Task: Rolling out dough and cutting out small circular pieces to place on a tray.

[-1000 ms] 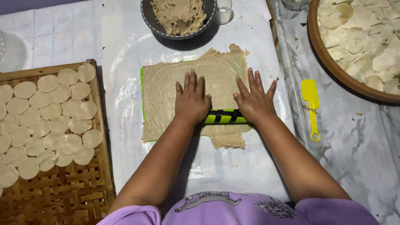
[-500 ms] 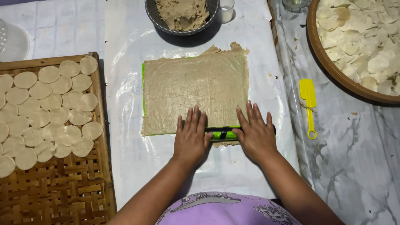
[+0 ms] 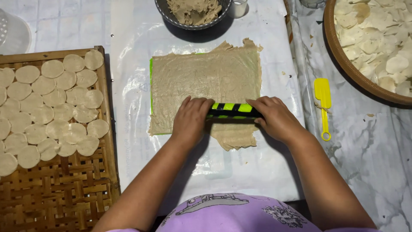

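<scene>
Both hands, the left hand [image 3: 192, 117] and right hand [image 3: 274, 117], grip a green-and-black striped roller [image 3: 231, 110] on the flattened dough sheet [image 3: 206, 81]. Half a second ago it lay lower, nearer the sheet's 6 o'clock edge.

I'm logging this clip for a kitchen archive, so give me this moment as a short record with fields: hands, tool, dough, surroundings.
left hand: curled over the left end of the roller
right hand: curled over the right end of the roller
roller: green with black stripes, lying across the near part of the dough sheet
dough sheet: thin, tan, roughly rectangular, ragged edges, on a green mat
left side: woven tray with pale dough rounds
right side: yellow spatula; round basket of rounds
top: bowl of dough scraps
</scene>
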